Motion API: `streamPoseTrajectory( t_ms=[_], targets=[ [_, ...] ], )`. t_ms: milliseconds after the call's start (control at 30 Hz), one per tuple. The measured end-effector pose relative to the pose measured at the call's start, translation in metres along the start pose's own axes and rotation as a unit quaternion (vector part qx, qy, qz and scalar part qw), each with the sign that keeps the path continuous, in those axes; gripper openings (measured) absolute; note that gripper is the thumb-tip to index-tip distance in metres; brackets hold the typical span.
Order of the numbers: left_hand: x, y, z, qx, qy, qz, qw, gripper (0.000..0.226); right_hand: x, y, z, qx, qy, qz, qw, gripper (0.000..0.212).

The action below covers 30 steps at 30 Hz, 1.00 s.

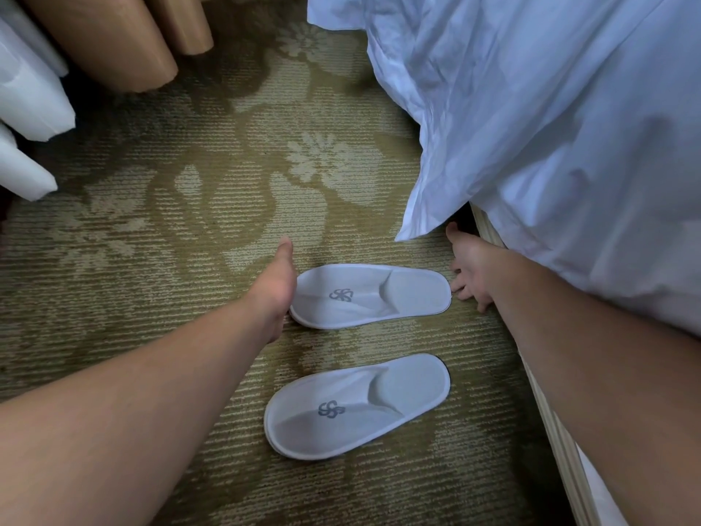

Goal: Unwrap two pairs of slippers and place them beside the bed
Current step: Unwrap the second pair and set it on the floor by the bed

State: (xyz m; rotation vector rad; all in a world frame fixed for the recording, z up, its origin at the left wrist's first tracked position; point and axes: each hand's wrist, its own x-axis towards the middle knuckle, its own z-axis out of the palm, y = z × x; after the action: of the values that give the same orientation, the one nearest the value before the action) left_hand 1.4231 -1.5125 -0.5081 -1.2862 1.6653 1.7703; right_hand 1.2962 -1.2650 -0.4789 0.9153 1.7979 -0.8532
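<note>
Two white slippers with a grey flower logo lie flat on the patterned carpet, toes pointing left, heels toward the bed. The far slipper [370, 294] lies between my hands. My left hand [278, 286] touches its toe end, thumb up, fingers hidden behind the palm. My right hand [468, 269] has spread fingers touching its heel end. The near slipper [358, 406] lies apart from both hands. Each may be a stacked pair; I cannot tell. No wrapping shows.
The bed's white duvet [550, 119] hangs over the right side, above a pale bed base edge [546, 404]. Tan curtain folds [113, 39] and white sheer folds [26, 100] stand at the upper left. Green floral carpet [170, 229] covers the floor.
</note>
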Motion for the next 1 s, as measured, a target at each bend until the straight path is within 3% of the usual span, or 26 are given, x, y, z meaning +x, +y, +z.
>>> streamPoseTrajectory(
  t_ms=[200, 367, 1000],
  targets=[
    [0.001, 0.007, -0.004, -0.027, -0.008, -0.042, 0.999, 0.087, -0.001, 0.0, -0.001, 0.004, 0.008, -0.002, 1.0, 0.11],
    [0.007, 0.015, -0.015, -0.022, -0.012, -0.089, 0.996, 0.099, 0.0, 0.0, -0.001, 0.025, 0.011, 0.003, 1.0, 0.113],
    [0.001, 0.015, -0.011, 0.008, 0.001, -0.078, 0.997, 0.097, -0.009, 0.011, 0.0, 0.014, 0.021, -0.015, 1.0, 0.108]
  ],
)
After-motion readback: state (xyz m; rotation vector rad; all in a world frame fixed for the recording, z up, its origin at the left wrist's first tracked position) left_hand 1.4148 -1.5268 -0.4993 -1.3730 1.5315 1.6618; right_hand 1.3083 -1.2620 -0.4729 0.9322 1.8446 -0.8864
